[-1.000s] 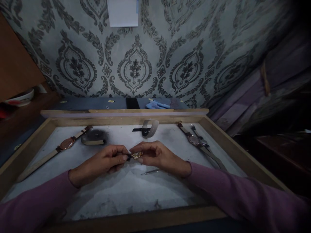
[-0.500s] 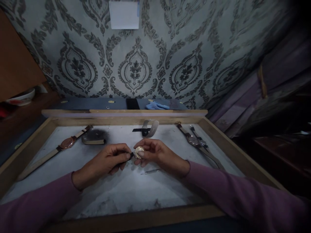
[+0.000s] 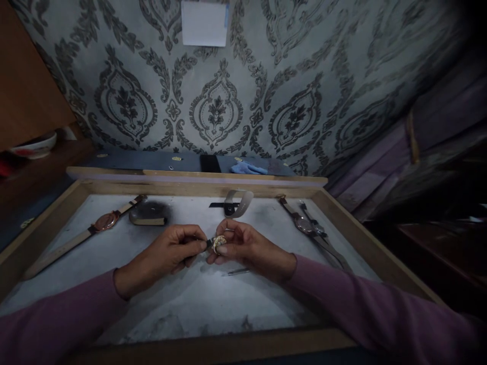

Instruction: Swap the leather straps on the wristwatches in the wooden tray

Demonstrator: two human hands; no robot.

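Round gold-coloured watch case (image 3: 219,244) sits pinched in the right hand (image 3: 245,247) above a wood-rimmed white desk (image 3: 182,304), as the left hand (image 3: 178,248) grips a small black piece (image 3: 209,244) beside it; a slim metal tool (image 3: 239,272) lies nearby.

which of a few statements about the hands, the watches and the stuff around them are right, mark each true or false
1. The right hand holds a gold-coloured watch. True.
2. The left hand is empty. False: it pinches a dark strap.
3. A slim metal tool lies on the white surface. True.
4. The blue cloth lies inside the wooden frame. False: it lies beyond the far edge.
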